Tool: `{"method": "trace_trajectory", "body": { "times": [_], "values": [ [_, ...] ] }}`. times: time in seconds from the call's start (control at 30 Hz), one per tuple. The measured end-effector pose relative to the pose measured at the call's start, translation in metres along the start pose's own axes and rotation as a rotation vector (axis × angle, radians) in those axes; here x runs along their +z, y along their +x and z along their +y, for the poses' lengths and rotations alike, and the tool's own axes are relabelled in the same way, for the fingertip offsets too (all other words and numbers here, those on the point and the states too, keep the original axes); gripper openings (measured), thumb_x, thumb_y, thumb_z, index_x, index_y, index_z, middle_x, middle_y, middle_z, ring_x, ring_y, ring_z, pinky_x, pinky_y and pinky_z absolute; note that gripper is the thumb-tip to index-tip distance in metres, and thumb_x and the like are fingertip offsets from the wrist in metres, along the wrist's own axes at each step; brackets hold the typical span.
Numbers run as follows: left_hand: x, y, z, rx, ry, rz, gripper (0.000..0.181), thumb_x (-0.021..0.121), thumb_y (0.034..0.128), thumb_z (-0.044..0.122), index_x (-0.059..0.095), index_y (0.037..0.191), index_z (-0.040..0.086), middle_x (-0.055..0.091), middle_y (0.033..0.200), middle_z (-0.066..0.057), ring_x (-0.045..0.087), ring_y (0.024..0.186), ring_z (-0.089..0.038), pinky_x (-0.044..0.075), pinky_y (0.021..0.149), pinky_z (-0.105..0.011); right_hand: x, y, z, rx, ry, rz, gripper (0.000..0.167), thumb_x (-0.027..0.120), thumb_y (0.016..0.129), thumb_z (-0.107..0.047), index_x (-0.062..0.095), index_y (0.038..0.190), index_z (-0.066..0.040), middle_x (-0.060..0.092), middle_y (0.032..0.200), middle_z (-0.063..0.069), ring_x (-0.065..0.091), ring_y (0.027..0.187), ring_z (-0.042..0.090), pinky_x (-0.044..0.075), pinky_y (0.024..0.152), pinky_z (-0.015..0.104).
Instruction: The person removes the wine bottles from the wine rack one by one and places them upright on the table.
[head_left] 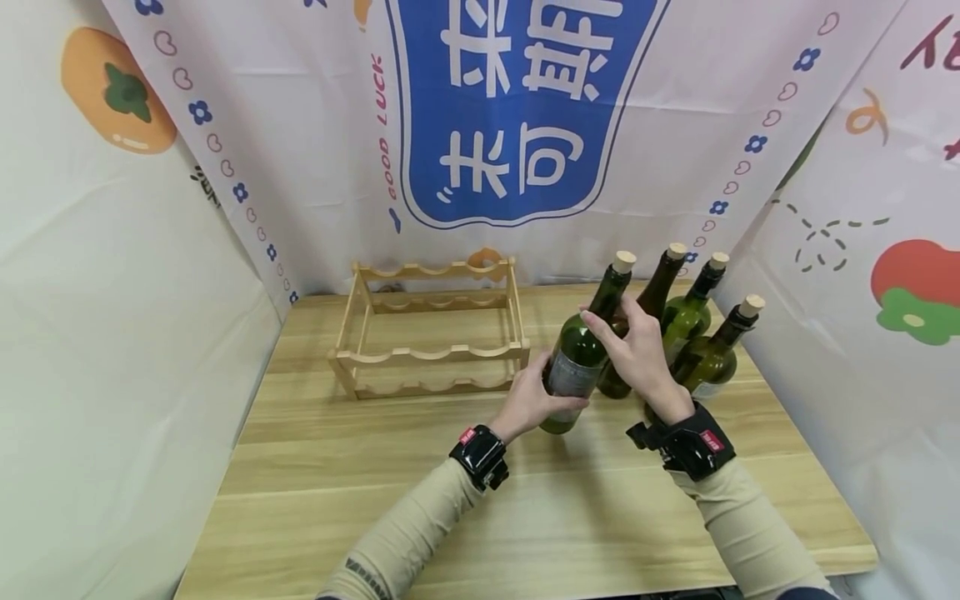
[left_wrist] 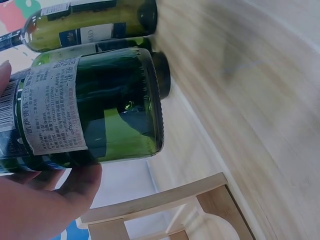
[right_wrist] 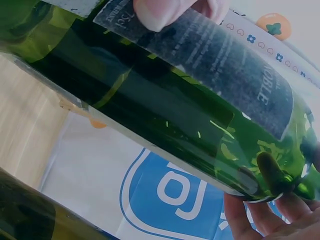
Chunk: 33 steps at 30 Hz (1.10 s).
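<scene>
A green wine bottle [head_left: 573, 375] with a cork and a grey label is tilted, its neck leaning right and its base raised off the table. Around its lower body my left hand [head_left: 528, 402] grips, thumb across the label. My right hand [head_left: 640, 354] holds the bottle near its shoulder. In the left wrist view the bottle's back label [left_wrist: 54, 107] and base face the camera. Left of both hands stands a wooden wine rack [head_left: 431, 356] with scalloped rails and no bottles in it.
Right of the held bottle stand corked bottles: a dark brown bottle [head_left: 662, 285], a green bottle [head_left: 686, 315] and an olive-green bottle [head_left: 705, 362]. The wooden table [head_left: 360, 483] is bounded by a printed cloth [head_left: 322, 167] behind and pale cloth at both sides.
</scene>
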<state>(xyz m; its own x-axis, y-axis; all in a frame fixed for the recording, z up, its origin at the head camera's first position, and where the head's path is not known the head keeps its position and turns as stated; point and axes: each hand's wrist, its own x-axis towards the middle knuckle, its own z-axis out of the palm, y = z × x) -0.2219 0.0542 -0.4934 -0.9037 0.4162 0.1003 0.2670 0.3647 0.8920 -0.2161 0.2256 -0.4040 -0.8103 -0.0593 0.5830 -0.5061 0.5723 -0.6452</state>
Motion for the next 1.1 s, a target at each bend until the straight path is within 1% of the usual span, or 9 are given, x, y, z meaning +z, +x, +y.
{"method": "trace_trajectory", "body": {
  "times": [0.13,0.37,0.47,0.63,0.73,0.87,1.1],
  "values": [
    [0.002,0.001,0.001,0.004,-0.007,-0.006,0.081,0.086,0.0710,0.036,0.045,0.139,0.020,0.062,0.124,-0.003,0.062,0.108,-0.019,0.052,0.089,-0.032,-0.002,-0.001,0.000,0.003,0.008,-0.002,0.028,0.065,0.093,-0.014,0.059,0.119,-0.004,0.073,0.106,0.012,0.063,0.084,-0.004,0.054,0.074,0.020],
    [0.011,0.009,0.004,0.012,-0.024,-0.038,0.081,0.086,0.0721,0.029,0.044,0.140,0.015,0.061,0.125,-0.007,0.061,0.109,-0.020,0.051,0.090,-0.031,-0.010,-0.003,0.004,0.047,0.008,0.017,0.027,0.065,0.092,-0.011,0.059,0.118,-0.004,0.073,0.105,0.013,0.065,0.085,-0.001,0.049,0.074,0.008],
    [0.017,0.013,0.005,0.016,-0.011,-0.052,0.080,0.086,0.0720,0.029,0.045,0.138,0.013,0.061,0.125,-0.008,0.061,0.109,-0.020,0.051,0.090,-0.029,-0.014,-0.006,0.007,0.054,-0.009,0.035,0.026,0.065,0.092,-0.012,0.059,0.116,-0.002,0.073,0.104,0.013,0.063,0.086,-0.006,0.048,0.074,0.006],
    [0.028,0.018,0.005,0.015,0.033,-0.057,0.079,0.087,0.0700,0.032,0.047,0.136,0.013,0.064,0.122,-0.007,0.063,0.105,-0.018,0.052,0.087,-0.026,-0.020,-0.012,0.014,0.065,-0.032,0.054,0.026,0.064,0.093,-0.014,0.059,0.117,-0.003,0.073,0.104,0.013,0.058,0.084,-0.016,0.047,0.072,0.006],
    [0.035,0.022,0.005,0.015,0.029,-0.069,0.077,0.087,0.0695,0.029,0.048,0.134,0.013,0.064,0.120,-0.006,0.063,0.103,-0.018,0.051,0.086,-0.025,-0.024,-0.015,0.020,0.070,-0.037,0.065,0.027,0.064,0.093,-0.012,0.059,0.118,-0.004,0.073,0.104,0.013,0.056,0.083,-0.016,0.046,0.072,0.007],
    [0.043,0.027,0.008,0.023,0.033,-0.081,0.078,0.087,0.0697,0.028,0.048,0.135,0.014,0.064,0.121,-0.006,0.062,0.104,-0.017,0.051,0.087,-0.024,-0.030,-0.018,0.024,0.075,-0.055,0.087,0.027,0.064,0.093,-0.011,0.059,0.118,-0.003,0.073,0.104,0.013,0.055,0.084,-0.017,0.045,0.074,0.007],
    [0.056,0.037,0.011,0.030,0.077,-0.095,0.080,0.087,0.0698,0.031,0.047,0.136,0.014,0.064,0.122,-0.006,0.062,0.105,-0.018,0.051,0.086,-0.024,-0.040,-0.020,0.030,0.087,-0.097,0.107,0.031,0.063,0.094,-0.014,0.054,0.119,0.001,0.073,0.104,0.014,0.053,0.090,-0.019,0.044,0.077,0.009]
  ]
}}
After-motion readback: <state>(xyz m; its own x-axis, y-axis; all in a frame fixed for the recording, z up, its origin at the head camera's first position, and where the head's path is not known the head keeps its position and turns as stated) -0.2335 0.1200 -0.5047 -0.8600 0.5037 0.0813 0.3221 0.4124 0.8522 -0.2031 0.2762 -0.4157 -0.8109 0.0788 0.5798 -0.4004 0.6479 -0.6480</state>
